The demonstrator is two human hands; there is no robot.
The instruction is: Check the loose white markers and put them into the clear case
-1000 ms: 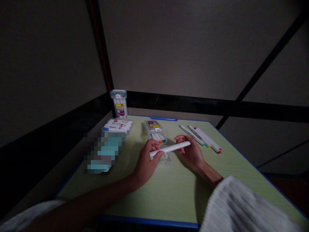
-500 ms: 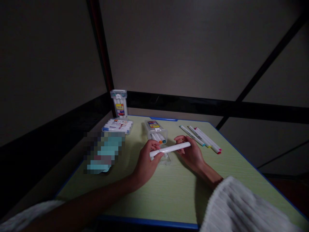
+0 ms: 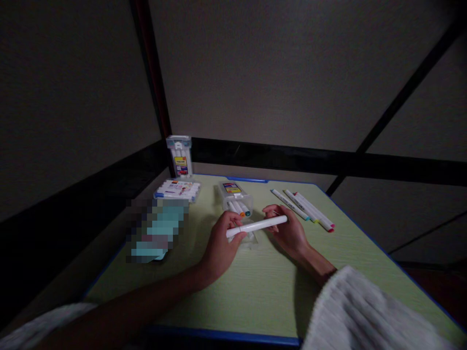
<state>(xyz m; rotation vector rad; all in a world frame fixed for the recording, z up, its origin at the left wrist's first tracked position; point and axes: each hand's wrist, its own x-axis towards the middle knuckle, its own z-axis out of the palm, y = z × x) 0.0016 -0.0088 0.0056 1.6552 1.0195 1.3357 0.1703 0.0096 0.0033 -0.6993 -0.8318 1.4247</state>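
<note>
Pale green with a blue edge, the tabletop (image 3: 262,296) has at its left side a teal object (image 3: 166,231), too pixelated to name. Behind it lies a flat marker set (image 3: 177,190), with an upright clear marker case (image 3: 181,158) at the back corner.

Next comes the left hand (image 3: 222,243), its fingers pinched closely around the left end of a white marker (image 3: 260,224). The marker hangs in the air, nearly level, its right end slightly higher. Beyond it a clear plastic case (image 3: 237,198) lies on its side, mouth towards the person, with an orange-ended marker (image 3: 242,214) and a green-ended marker (image 3: 248,214) showing. A clear lid (image 3: 251,241) sits below that mouth, partly hidden. With nothing closing the mouth, a knock could slide those markers out.

The right hand (image 3: 290,233) meets the white marker's other end, fingers half curled; I cannot tell whether they grip. If they do not, a loosened left pinch could drop it.

Farthest right lie a turquoise-ended marker (image 3: 290,204), a yellow-ended one (image 3: 298,203) and a red-and-pink-ended pair (image 3: 316,213); a brush from the right hand could set these rolling.
</note>
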